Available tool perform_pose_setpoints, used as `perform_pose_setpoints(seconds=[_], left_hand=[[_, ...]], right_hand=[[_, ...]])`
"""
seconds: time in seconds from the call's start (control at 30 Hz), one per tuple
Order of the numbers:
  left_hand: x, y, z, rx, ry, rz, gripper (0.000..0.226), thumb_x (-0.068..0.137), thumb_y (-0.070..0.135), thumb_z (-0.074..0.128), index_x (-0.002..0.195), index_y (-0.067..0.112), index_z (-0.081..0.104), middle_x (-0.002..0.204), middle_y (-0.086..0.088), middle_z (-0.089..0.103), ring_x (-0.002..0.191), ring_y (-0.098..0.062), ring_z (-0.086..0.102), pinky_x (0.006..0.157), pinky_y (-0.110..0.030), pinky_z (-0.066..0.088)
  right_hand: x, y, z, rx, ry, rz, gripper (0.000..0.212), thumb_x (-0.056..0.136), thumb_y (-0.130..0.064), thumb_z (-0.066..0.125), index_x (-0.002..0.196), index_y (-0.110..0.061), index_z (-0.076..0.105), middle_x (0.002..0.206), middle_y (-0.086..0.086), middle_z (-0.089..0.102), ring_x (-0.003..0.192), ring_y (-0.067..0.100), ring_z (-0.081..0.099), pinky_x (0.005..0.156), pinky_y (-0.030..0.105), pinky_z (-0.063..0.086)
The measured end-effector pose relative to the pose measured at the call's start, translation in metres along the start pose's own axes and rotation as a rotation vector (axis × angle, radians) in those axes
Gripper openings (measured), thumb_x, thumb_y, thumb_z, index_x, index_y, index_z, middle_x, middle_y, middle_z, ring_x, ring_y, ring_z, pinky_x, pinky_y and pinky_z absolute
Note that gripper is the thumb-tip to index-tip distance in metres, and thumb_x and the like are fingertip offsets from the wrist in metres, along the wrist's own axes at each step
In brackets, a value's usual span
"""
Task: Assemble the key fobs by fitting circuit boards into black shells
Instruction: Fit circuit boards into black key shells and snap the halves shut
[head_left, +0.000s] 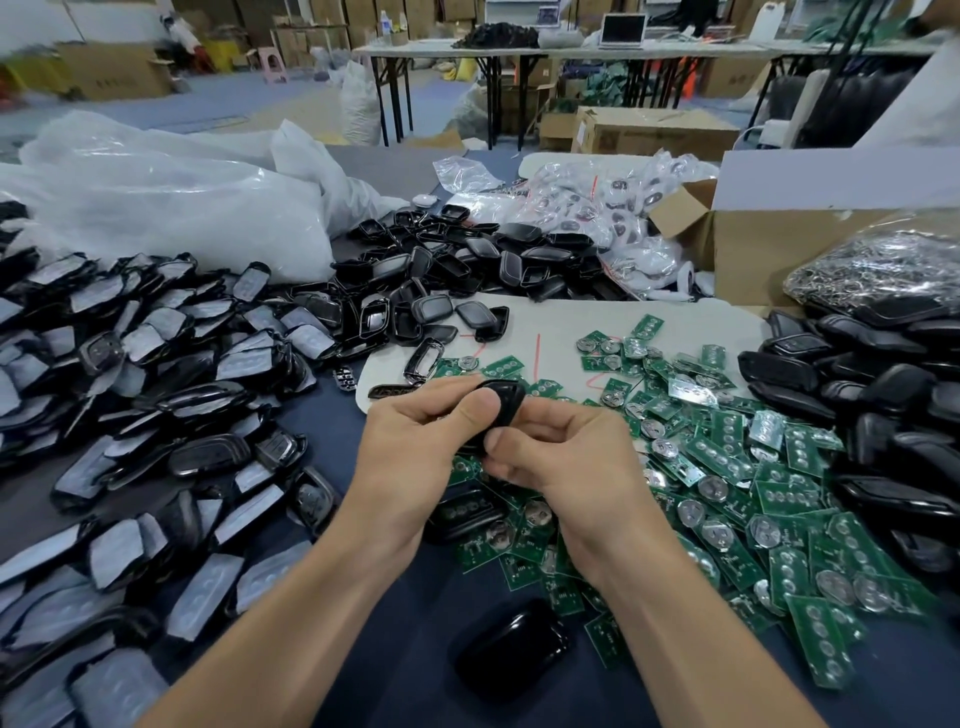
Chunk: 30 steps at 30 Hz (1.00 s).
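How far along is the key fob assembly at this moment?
Seemingly done: the heap of film-covered units at left. In hand: the left hand and right hand grip one black shell; its inside is hidden. Left: many loose green circuit boards and a pile of empty shells.

1 head view — forward, down, close

bright even indoor light, soft shadows, curved wide-angle edges, blurred background
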<state>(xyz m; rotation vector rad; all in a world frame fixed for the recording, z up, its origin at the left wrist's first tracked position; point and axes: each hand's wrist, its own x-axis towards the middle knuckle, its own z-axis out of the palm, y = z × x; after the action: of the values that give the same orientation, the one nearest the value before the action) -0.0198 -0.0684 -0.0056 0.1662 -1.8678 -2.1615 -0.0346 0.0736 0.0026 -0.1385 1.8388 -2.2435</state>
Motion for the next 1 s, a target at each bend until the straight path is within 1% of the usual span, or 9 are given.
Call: perform_pose_setpoints(seconds=[0.1, 0.23, 0.37, 0.43, 0.53, 0.67, 0.8, 0.9, 1.0], left_hand=[[0.001, 0.001, 0.001, -0.002, 0.032, 0.017, 0.013, 0.078, 0.019, 0.076, 0.086, 0.019, 0.086, 0.102, 0.005, 0.08, 0.101, -0.008, 0.073, 0.086, -0.02, 0.055], [0.0, 0.002, 0.002, 0.023, 0.028, 0.076, 0.039, 0.088, -0.003, 0.071, 0.071, 0.03, 0.085, 0.088, 0.011, 0.079, 0.088, 0.0, 0.072, 0.077, -0.012, 0.053], [-0.001, 0.002, 0.001, 0.007, 0.041, 0.057, 0.035, 0.089, -0.004, 0.07, 0.07, 0.022, 0.084, 0.083, 0.009, 0.077, 0.082, -0.001, 0.07, 0.074, -0.013, 0.052], [-0.001, 0.002, 0.001, 0.026, 0.033, 0.045, 0.03, 0.091, -0.001, 0.07, 0.074, 0.019, 0.085, 0.086, 0.007, 0.077, 0.083, -0.004, 0.071, 0.073, -0.015, 0.054], [-0.003, 0.001, 0.002, 0.035, 0.001, -0.015, 0.024, 0.097, 0.014, 0.067, 0.083, 0.016, 0.086, 0.087, -0.005, 0.079, 0.078, -0.013, 0.072, 0.069, -0.023, 0.057], [-0.002, 0.003, -0.003, -0.01, -0.001, -0.085, 0.043, 0.096, 0.044, 0.056, 0.092, 0.012, 0.084, 0.097, -0.013, 0.08, 0.089, -0.018, 0.076, 0.075, -0.021, 0.058], [0.005, 0.002, -0.012, 0.082, 0.105, -0.042, 0.038, 0.105, 0.037, 0.054, 0.092, 0.022, 0.086, 0.105, -0.021, 0.075, 0.085, -0.021, 0.062, 0.08, -0.029, 0.051], [0.007, 0.0, -0.014, 0.167, 0.135, -0.013, 0.025, 0.093, 0.04, 0.065, 0.085, 0.03, 0.086, 0.092, 0.0, 0.077, 0.086, -0.002, 0.061, 0.083, -0.029, 0.044], [0.007, -0.005, -0.014, 0.288, 0.147, 0.026, 0.022, 0.093, 0.034, 0.066, 0.08, 0.038, 0.084, 0.093, 0.019, 0.077, 0.091, 0.011, 0.063, 0.088, -0.027, 0.043]], right_hand=[[0.0, 0.001, 0.002, -0.06, -0.016, -0.015, 0.026, 0.081, 0.006, 0.078, 0.086, -0.019, 0.084, 0.085, 0.025, 0.076, 0.074, 0.028, 0.068, 0.084, 0.055, 0.06], [0.001, 0.005, 0.003, -0.106, -0.027, -0.024, 0.022, 0.081, 0.004, 0.078, 0.088, -0.016, 0.083, 0.084, 0.025, 0.076, 0.073, 0.028, 0.068, 0.087, 0.063, 0.058], [0.0, 0.008, 0.003, -0.131, -0.017, -0.034, 0.019, 0.079, 0.001, 0.079, 0.09, -0.014, 0.083, 0.082, 0.02, 0.078, 0.079, 0.043, 0.074, 0.086, 0.064, 0.058], [0.001, 0.009, 0.002, -0.133, -0.017, -0.037, 0.019, 0.081, 0.003, 0.079, 0.09, -0.013, 0.082, 0.082, 0.018, 0.078, 0.078, 0.041, 0.074, 0.086, 0.058, 0.061], [0.001, 0.006, 0.0, -0.11, -0.019, -0.042, 0.021, 0.082, 0.004, 0.078, 0.088, -0.015, 0.083, 0.079, 0.018, 0.077, 0.064, 0.022, 0.069, 0.075, 0.042, 0.063], [0.002, 0.006, 0.0, -0.012, 0.0, -0.014, 0.022, 0.083, 0.008, 0.077, 0.089, -0.012, 0.083, 0.085, 0.017, 0.079, 0.067, 0.021, 0.07, 0.07, 0.031, 0.063], [0.005, -0.002, -0.005, 0.212, 0.009, 0.132, 0.014, 0.085, 0.005, 0.075, 0.092, -0.005, 0.081, 0.097, 0.016, 0.08, 0.084, 0.025, 0.078, 0.068, 0.023, 0.061], [0.009, -0.013, -0.021, 0.504, 0.121, 0.293, 0.019, 0.086, 0.002, 0.07, 0.104, 0.006, 0.069, 0.093, 0.02, 0.078, 0.076, 0.026, 0.077, 0.062, 0.025, 0.061], [0.008, -0.027, -0.044, 0.485, 0.199, 0.346, 0.015, 0.092, 0.004, 0.064, 0.107, 0.008, 0.065, 0.084, 0.022, 0.077, 0.069, 0.026, 0.076, 0.055, 0.025, 0.061]])
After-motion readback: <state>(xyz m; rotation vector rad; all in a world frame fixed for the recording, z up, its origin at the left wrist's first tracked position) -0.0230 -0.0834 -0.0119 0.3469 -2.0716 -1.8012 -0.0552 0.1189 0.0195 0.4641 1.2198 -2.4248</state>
